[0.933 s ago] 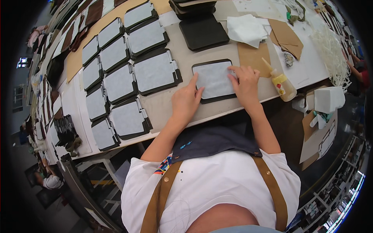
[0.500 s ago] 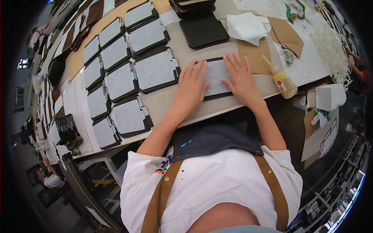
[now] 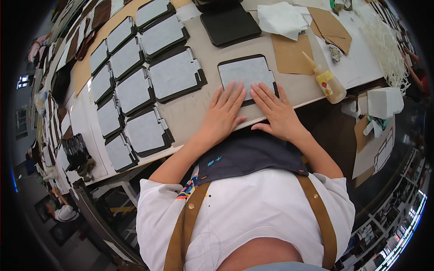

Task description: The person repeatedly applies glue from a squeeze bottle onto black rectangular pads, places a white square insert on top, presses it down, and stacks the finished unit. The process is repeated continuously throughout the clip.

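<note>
A black panel [image 3: 234, 59] faced with a pale grey-white sheet [image 3: 246, 72] lies flat at the table's near edge. Both my hands rest on its near part, palms down. The fingers of my left hand [image 3: 223, 115] are stretched out over the near left corner, thumb pointing right. My right hand [image 3: 278, 112] has its fingers spread across the near right part, with the thumb off the edge. Neither hand grips anything. Left of them, similar panels [image 3: 174, 72] with pale sheets lie in overlapping rows.
Beyond the panel sits a stack of black pieces [image 3: 230, 25]. White sheets [image 3: 282, 20], brown card [image 3: 291, 54] and a yellowish squeeze bottle [image 3: 329, 85] with a pointed nozzle are to the right. Pale strips [image 3: 384, 58] hang at the far right. Another person [image 3: 63, 210] is at lower left.
My hands have slid toward me, from the panel's middle to its near edge, uncovering more of the pale sheet. They remain flat. The view has shifted slightly.
</note>
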Demonstrator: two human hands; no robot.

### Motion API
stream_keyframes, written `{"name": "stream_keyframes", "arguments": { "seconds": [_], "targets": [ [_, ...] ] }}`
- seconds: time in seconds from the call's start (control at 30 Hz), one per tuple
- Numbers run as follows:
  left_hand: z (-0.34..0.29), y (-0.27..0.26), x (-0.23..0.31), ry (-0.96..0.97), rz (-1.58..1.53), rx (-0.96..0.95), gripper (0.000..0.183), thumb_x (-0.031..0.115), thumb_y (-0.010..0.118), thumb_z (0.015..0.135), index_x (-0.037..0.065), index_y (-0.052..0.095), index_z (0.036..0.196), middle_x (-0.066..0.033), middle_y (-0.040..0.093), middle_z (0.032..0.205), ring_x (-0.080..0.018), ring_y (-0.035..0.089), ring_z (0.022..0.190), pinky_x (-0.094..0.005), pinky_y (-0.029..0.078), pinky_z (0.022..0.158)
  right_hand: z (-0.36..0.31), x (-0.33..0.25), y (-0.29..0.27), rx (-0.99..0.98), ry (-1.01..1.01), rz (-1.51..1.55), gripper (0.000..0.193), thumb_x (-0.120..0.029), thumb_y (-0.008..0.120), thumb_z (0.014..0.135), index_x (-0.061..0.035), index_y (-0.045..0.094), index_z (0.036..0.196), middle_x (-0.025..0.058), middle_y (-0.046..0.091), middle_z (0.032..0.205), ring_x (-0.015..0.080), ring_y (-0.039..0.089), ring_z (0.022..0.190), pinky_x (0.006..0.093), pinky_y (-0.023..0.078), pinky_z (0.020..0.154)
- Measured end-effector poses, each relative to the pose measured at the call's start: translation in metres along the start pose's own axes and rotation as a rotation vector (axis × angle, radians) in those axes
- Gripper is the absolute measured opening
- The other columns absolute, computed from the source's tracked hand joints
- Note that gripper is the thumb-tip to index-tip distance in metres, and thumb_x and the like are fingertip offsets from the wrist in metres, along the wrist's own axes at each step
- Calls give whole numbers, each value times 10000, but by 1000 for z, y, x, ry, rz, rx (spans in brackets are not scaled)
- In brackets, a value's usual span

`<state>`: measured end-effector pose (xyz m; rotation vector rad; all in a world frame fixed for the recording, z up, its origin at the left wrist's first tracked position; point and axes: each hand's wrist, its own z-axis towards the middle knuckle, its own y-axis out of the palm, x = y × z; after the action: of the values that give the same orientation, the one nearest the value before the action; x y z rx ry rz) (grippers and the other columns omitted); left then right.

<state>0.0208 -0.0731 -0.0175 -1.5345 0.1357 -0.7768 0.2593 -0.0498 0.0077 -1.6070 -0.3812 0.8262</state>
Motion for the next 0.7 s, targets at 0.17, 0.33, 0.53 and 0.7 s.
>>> {"name": "stream_keyframes", "arguments": {
  "seconds": [0.17, 0.33, 0.53, 0.7],
  "targets": [
    [-22, -12, -10, -106, -10, 61, 704, 278, 641, 931, 61, 359, 1539, -153, 277, 1633, -353, 210, 1524, -499, 182, 1229, -12, 18, -6, 205, 60, -121, 635, -331, 718, 873, -63, 522, 1414, 100, 400, 1577, 285, 293, 1505, 558, 154, 1225],
    [-24, -12, -10, -192, -58, 285, 512, 190, 676, 914, 85, 545, 1398, -161, 406, 1537, -385, 314, 1456, -509, 279, 1163, 11, 12, 6, 475, -87, -17, 165, -146, 718, 841, -94, 674, 992, 2, 636, 1087, 194, 578, 1113, 502, 245, 1179],
    [-26, -11, -6, -218, -109, 390, 348, 97, 665, 904, 101, 668, 1252, -144, 500, 1456, -371, 374, 1414, -492, 310, 1130, 23, 11, 6, 461, -221, -173, 60, -118, 658, 802, -121, 632, 856, -25, 612, 948, 153, 586, 1022, 454, 243, 1169],
    [-26, -12, -6, -213, -154, 407, 295, 61, 647, 904, 105, 706, 1190, -123, 562, 1391, -353, 410, 1390, -467, 302, 1138, 25, 8, 1, 407, -306, -310, 72, -102, 642, 762, -112, 619, 829, -14, 599, 921, 152, 585, 1032, 450, 246, 1164]
  ]
}}
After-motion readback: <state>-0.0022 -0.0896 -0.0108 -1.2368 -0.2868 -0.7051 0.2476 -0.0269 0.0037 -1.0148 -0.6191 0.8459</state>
